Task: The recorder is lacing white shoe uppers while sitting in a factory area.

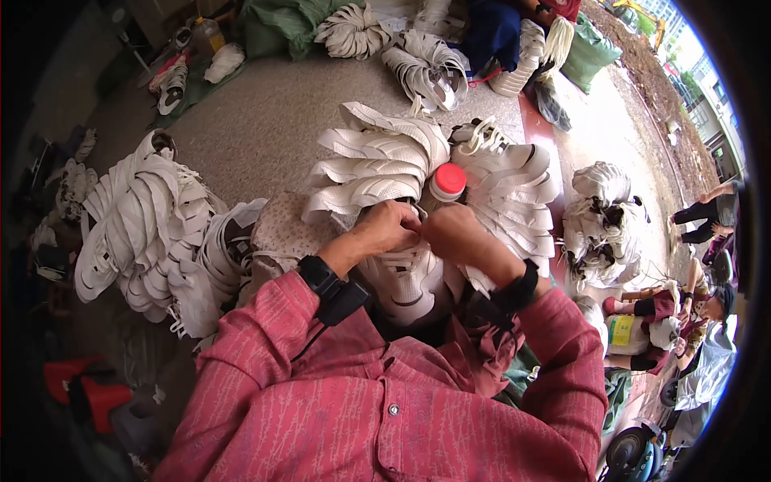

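Note:
A white shoe upper [408, 287] stands toe toward me in my lap. Across its opening lies my left hand [384, 229], its fingers closed on the upper's top edge. My right hand [452, 233] is closed in a pinch beside the left fingertips; whatever is between its fingers is hidden. Just beyond my hands stands a small white jar with a red lid [450, 180]. Nested white shoe uppers [381, 165] fan out behind the left hand, and another fanned stack [514, 189] sits to the right of the jar. Both wrists wear black bands.
More stacked uppers stand at left [144, 229] and right [604, 225]. At the far side are uppers [427, 68], green sacks [293, 24] and part of another person [494, 32]. Other people [699, 309] are at the far right. A red object [84, 390] lies at lower left.

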Demonstrator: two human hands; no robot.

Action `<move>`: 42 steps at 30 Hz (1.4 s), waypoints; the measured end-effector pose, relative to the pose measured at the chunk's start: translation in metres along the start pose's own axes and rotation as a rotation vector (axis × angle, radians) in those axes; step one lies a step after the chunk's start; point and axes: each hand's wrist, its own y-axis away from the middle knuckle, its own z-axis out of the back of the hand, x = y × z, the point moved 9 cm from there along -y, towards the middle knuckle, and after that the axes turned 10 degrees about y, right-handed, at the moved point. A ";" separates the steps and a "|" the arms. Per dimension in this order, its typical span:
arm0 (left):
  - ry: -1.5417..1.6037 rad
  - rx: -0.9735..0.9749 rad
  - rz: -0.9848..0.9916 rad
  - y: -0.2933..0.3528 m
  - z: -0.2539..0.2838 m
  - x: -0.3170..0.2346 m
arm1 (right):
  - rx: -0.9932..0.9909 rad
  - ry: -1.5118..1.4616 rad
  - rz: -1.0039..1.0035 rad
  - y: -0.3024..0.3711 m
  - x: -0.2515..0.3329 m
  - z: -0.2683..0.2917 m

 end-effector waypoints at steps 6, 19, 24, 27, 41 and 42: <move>0.024 0.009 -0.028 0.005 -0.001 -0.006 | 0.137 -1.065 -0.042 0.011 -0.045 -0.039; 0.029 -0.003 0.045 0.004 -0.001 0.004 | -0.204 -1.150 0.198 0.010 -0.040 -0.001; -0.107 -0.036 -0.069 0.002 -0.005 -0.011 | -0.161 -1.129 0.284 0.000 -0.040 -0.011; -0.202 -0.116 -0.212 0.007 -0.002 -0.023 | -0.031 -1.226 0.244 -0.005 -0.035 -0.018; -1.054 -0.971 -0.187 0.135 0.236 -0.154 | 0.142 -1.339 0.180 -0.001 -0.039 -0.035; -0.988 -0.979 -0.108 0.144 0.238 -0.145 | 0.141 -1.337 0.183 -0.002 -0.039 -0.036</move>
